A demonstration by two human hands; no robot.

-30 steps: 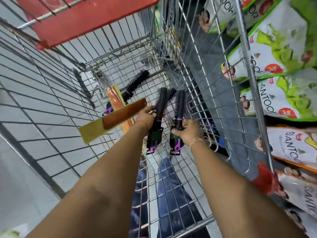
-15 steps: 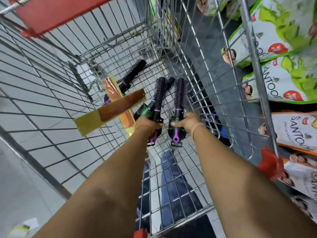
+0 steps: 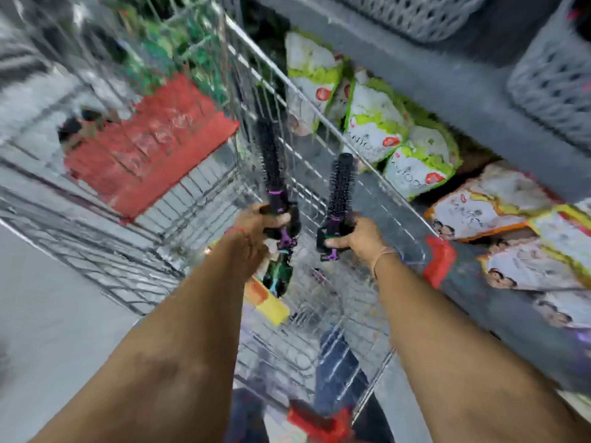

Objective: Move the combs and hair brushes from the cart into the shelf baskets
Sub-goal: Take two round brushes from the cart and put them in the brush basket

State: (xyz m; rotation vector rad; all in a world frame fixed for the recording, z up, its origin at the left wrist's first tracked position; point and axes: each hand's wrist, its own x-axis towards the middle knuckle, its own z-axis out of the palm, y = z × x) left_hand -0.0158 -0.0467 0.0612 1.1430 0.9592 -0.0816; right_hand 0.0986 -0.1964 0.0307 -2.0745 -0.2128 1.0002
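Note:
My left hand (image 3: 256, 230) grips the handle of a black round hair brush (image 3: 271, 161) with purple trim, held upright above the wire cart (image 3: 179, 199). A second dark handle (image 3: 278, 273) hangs below that hand; the blur hides how it is held. My right hand (image 3: 355, 238) is closed on another black round hair brush (image 3: 342, 183), also upright, near the cart's right rim. A yellow and orange comb package (image 3: 268, 302) lies lower in the cart. Grey perforated shelf baskets (image 3: 553, 78) sit at the upper right.
A red child-seat flap (image 3: 150, 145) lies across the cart's far end. Green and white packets (image 3: 377, 123) and orange-edged packets (image 3: 499, 209) fill the lower shelf to the right. Another grey basket (image 3: 412, 14) stands at the top. Pale floor shows on the left.
Both hands have lifted the brushes up out of the cart's bottom. The view has swung up and right, bringing the shelf baskets into sight. The brown comb left of my hand is out of sight.

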